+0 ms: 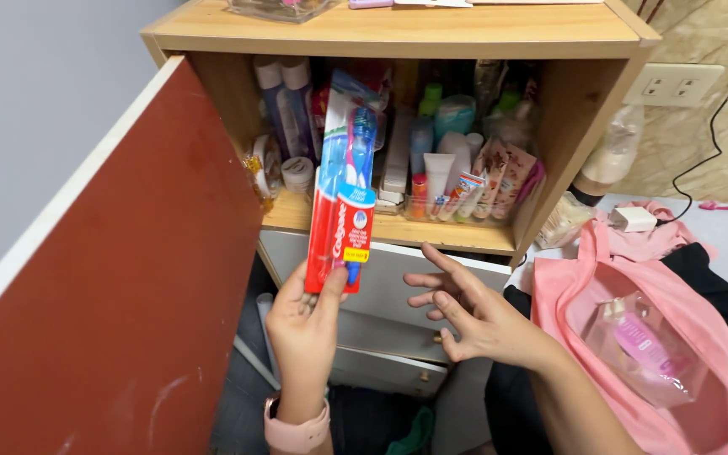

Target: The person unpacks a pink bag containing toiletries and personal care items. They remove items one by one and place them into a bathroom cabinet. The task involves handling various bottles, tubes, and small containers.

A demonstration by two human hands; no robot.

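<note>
- head view: a toothbrush pack, red and blue card with a blue brush under clear plastic, is held upright in front of the open cabinet.
- left hand is closed around the bottom end of the pack; thumb is pressed on the front of the card, fingers are wrapped behind it. a pink watch strap is worn on that wrist.
- right hand is held open just right of the pack, fingers spread and slightly curled, nothing gripped, nothing touched. it is seen in front of the white drawers below the shelf.
- the pack's top end overlaps the shelf opening; whether it touches anything on the shelf cannot be told.
- cabinet shelf is crowded: tubes and bottles standing at the middle, sachets leaning at the right, a small white jar at the left near two tall tubes.
- the red cabinet door is swung open at the left, filling the lower left of the view.
- a pink bag is lying at the right, well apart from the pack, with a clear pouch holding a pink item on top of it.
- a white charger plug is seen past the bag, a wall socket above it, a black cable running between wall and floor.
</note>
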